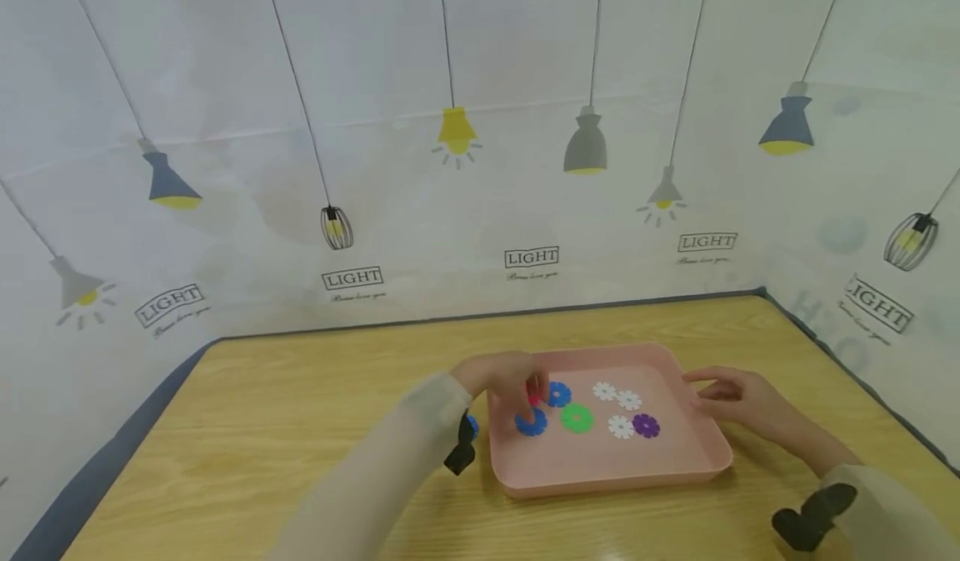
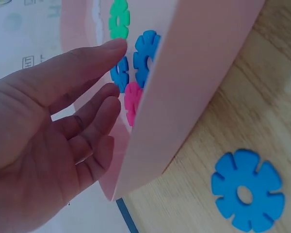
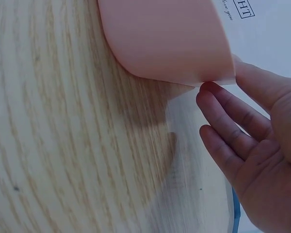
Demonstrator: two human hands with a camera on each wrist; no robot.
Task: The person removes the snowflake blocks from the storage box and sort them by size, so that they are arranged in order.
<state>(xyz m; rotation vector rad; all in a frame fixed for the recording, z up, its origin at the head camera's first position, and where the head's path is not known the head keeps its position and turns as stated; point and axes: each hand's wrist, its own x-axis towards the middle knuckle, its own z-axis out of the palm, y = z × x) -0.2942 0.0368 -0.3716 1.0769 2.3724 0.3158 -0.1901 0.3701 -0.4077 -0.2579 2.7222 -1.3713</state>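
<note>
A pink tray (image 1: 600, 478) lies on the table with flower-shaped plastic discs in it. My left hand (image 1: 506, 373) reaches over the tray's left side, thumb and fingers apart with nothing between them. Below its fingertips are a pink disc (image 2: 132, 102), a blue disc (image 1: 531, 422) and another blue disc (image 1: 558, 393). A green disc (image 1: 577, 418) lies just to their right. At the tray's right wall, my right hand (image 1: 738, 398) holds the edge, thumb at the rim and fingertips against the outer side.
White discs (image 1: 620, 427) and a purple disc (image 1: 646, 425) lie in the tray's right half. One blue disc (image 2: 247, 190) sits on the wooden table (image 1: 300, 394) outside the left wall. A wall covering (image 1: 420, 211) printed with lamps borders the table at the back and sides.
</note>
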